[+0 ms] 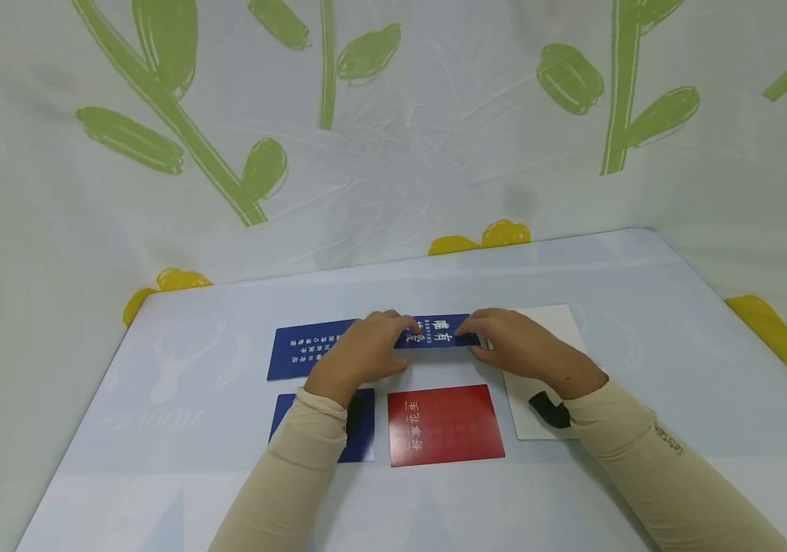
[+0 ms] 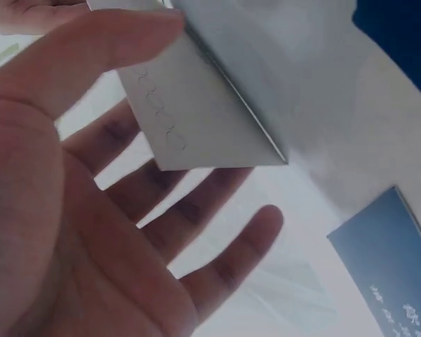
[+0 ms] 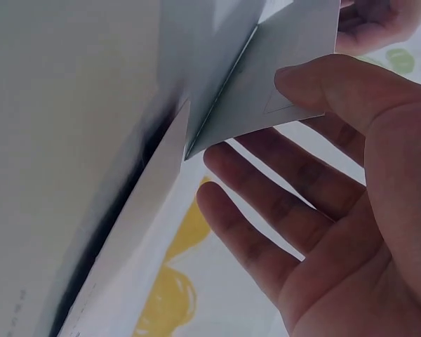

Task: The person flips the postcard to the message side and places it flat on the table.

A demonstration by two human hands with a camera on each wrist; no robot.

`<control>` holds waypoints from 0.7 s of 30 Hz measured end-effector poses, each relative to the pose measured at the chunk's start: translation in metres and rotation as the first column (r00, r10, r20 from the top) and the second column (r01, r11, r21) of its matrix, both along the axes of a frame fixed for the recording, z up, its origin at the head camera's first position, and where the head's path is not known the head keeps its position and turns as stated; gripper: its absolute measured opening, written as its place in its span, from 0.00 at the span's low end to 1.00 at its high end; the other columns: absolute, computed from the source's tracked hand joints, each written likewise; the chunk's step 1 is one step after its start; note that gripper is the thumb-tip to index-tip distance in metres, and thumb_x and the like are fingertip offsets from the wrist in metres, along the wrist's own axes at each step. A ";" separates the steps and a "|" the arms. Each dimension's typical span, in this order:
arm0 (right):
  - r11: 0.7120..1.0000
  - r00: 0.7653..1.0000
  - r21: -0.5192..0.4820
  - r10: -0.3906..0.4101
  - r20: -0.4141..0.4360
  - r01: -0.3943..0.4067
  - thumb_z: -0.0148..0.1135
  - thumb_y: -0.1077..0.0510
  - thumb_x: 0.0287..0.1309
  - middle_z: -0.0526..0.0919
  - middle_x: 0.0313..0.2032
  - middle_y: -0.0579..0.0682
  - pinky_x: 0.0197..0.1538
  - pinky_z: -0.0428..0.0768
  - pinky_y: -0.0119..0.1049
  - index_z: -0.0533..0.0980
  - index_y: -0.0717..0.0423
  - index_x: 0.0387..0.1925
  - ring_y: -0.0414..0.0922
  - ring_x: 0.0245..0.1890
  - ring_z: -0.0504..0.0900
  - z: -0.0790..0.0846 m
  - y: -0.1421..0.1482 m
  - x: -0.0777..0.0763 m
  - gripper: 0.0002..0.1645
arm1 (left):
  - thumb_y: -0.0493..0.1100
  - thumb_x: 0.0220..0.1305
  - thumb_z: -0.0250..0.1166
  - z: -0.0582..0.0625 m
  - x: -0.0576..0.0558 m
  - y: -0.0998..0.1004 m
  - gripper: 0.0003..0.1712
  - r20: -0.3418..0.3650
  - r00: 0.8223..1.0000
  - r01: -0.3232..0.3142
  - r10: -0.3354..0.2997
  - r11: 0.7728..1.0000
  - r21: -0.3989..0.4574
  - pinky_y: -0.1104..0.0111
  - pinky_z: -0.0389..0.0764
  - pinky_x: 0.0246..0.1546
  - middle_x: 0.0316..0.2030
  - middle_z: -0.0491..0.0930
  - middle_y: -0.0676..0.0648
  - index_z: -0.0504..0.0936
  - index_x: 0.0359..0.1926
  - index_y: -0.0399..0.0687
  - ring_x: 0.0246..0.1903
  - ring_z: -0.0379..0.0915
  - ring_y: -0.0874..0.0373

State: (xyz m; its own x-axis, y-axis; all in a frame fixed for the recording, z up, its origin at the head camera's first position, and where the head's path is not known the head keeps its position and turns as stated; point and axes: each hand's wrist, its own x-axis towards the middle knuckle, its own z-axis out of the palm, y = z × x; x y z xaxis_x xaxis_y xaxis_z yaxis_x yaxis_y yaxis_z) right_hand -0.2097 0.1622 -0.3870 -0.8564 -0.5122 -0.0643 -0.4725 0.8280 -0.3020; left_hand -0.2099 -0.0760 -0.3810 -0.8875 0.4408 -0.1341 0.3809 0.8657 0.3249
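Above the table's middle, both hands hold a blue card (image 1: 444,331) with white Chinese characters. My left hand (image 1: 359,351) pinches its left end, and my right hand (image 1: 527,345) its right end. In the left wrist view the thumb lies on the card's pale face (image 2: 196,112), which bears a faint looped pattern; the fingers are behind it. The right wrist view likewise has the thumb on the pale face (image 3: 249,112), with the fingers beyond. Beside the left hand lies another blue card (image 1: 306,341), partly covered by that hand.
Nearer me lie a red card (image 1: 444,425) and a blue card (image 1: 362,441), the latter partly under the left forearm. A white sheet or booklet (image 1: 552,318) with a dark shape lies beneath the right arm. Behind the pale table (image 1: 193,491) hangs leaf-patterned cloth (image 1: 421,176).
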 end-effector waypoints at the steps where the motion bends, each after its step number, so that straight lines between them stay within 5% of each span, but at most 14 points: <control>1: 1.000 1.000 0.001 0.000 0.001 0.000 0.72 0.58 0.57 0.84 0.55 0.54 0.58 0.81 0.48 0.83 0.52 0.54 0.53 0.58 0.81 0.000 0.000 0.000 0.22 | 0.43 0.59 0.72 0.000 0.000 0.000 0.28 -0.003 1.000 -0.009 0.009 1.000 -0.010 0.55 0.78 0.61 0.60 0.79 0.47 0.81 0.61 0.60 0.60 0.75 0.50; 11: 1.000 1.000 0.017 -0.020 0.009 0.020 0.71 0.58 0.59 0.84 0.55 0.55 0.59 0.81 0.49 0.83 0.51 0.54 0.54 0.59 0.81 0.003 -0.002 -0.001 0.20 | 0.45 0.62 0.71 0.001 0.005 -0.013 0.21 -0.218 0.976 -0.033 0.010 0.994 -0.102 0.50 0.78 0.58 0.52 0.83 0.46 0.83 0.57 0.55 0.54 0.79 0.48; 21: 1.000 1.000 0.009 -0.025 0.017 0.025 0.70 0.58 0.59 0.84 0.56 0.55 0.59 0.81 0.49 0.83 0.51 0.54 0.54 0.59 0.81 0.005 -0.001 0.001 0.20 | 0.46 0.60 0.73 -0.006 0.012 -0.017 0.21 -0.290 0.956 -0.072 0.046 0.994 -0.082 0.50 0.80 0.56 0.47 0.87 0.47 0.84 0.54 0.54 0.48 0.84 0.49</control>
